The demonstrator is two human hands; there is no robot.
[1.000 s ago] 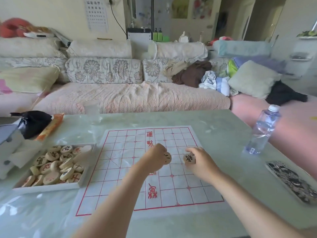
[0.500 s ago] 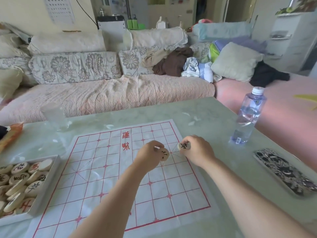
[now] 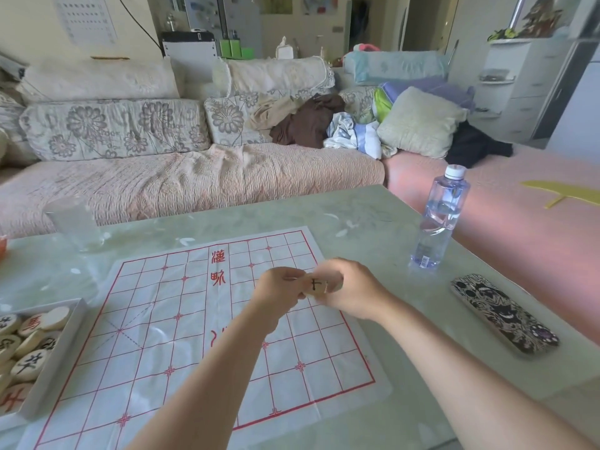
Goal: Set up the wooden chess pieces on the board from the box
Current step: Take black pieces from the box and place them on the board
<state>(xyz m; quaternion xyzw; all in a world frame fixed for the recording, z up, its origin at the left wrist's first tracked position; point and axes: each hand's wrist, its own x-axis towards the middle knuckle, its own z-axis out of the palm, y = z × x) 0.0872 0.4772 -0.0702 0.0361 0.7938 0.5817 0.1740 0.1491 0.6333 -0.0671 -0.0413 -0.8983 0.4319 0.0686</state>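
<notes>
Wooden piece [image 3: 315,285] pinched between left hand [image 3: 280,289] and right hand [image 3: 352,292] above board [image 3: 162,319], box [image 3: 55,362] cut off left

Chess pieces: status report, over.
Left hand, right hand pinching chess pieces, together above board. No piece placed. Box holds the rest. Water bottle off the board.

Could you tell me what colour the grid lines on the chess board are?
Red, printed on the white board; the head view shows it best.

Table [image 3: 363,219]: board [image 3: 181,336], box [image 3: 52,362], glass [image 3: 76,225], bottle [image 3: 438,219], phone [image 3: 505,313].
</notes>
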